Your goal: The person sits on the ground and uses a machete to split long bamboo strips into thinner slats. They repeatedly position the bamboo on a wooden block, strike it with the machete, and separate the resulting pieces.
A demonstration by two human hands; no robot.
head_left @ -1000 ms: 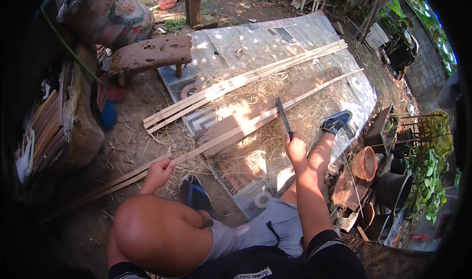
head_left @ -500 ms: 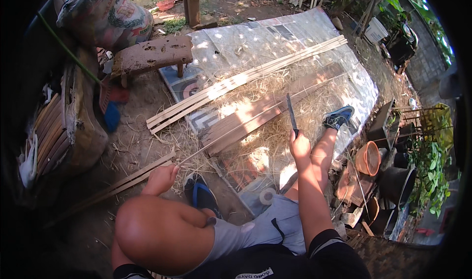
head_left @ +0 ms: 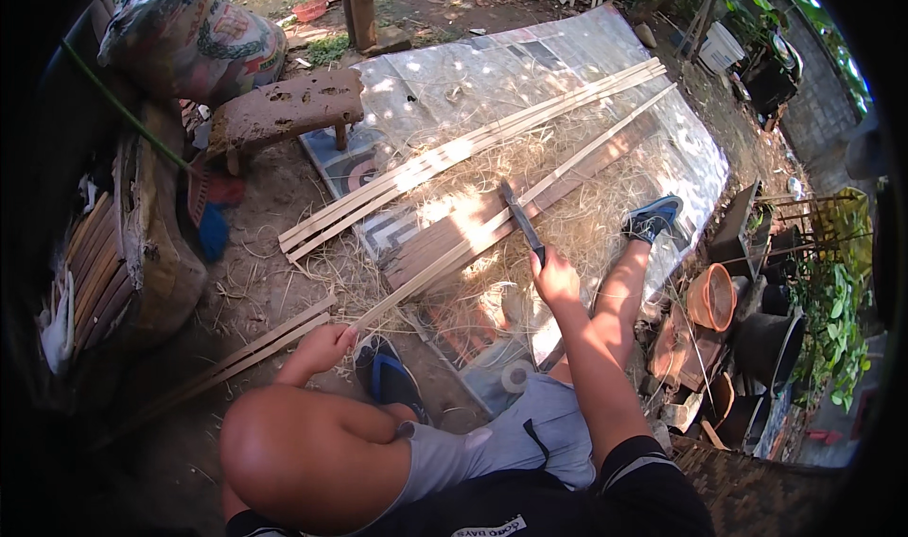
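Note:
My left hand [head_left: 323, 348] is closed around the near end of a long, pale wooden strip [head_left: 422, 278], probably bamboo. The strip slants up and away to the right over a brown wooden board [head_left: 430, 253] lying on the ground sheet. In my right hand [head_left: 556, 280] is the dark handle of a long-bladed knife [head_left: 521, 216]. Its blade lies across the strip, over the board, and points away to the upper left. Thin curled shavings [head_left: 501, 277] are scattered around the board.
Several pale strips [head_left: 454, 161] lie beyond the board on the printed sheet [head_left: 567, 40]. More strips [head_left: 270, 343] rest near my left hand. A low wooden bench [head_left: 284, 111] and a stuffed sack [head_left: 194, 35] stand at far left. Flowerpots [head_left: 711, 297] are at right.
The knife has moved left and nearer, and its blade now crosses the strip. The strip shows a broader face than before. My left hand has shifted slightly right and nearer.

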